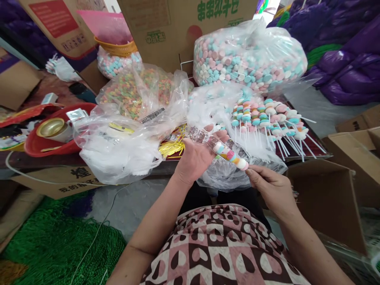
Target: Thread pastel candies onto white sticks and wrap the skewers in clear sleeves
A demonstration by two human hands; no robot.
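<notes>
My left hand holds a clear narrow plastic sleeve, its fingers curled around the sleeve's mouth. My right hand pinches the stick end of a marshmallow skewer with pastel pieces, whose tip sits inside the sleeve. Just beyond the hands lies a pile of finished marshmallow skewers on white sticks, resting on clear plastic.
Big clear bags of pastel candies and multicoloured candies sit on the table. Gold twist ties lie by the left hand. A red basin holds a tape roll at left. An open cardboard box stands at right. Green netting covers the floor.
</notes>
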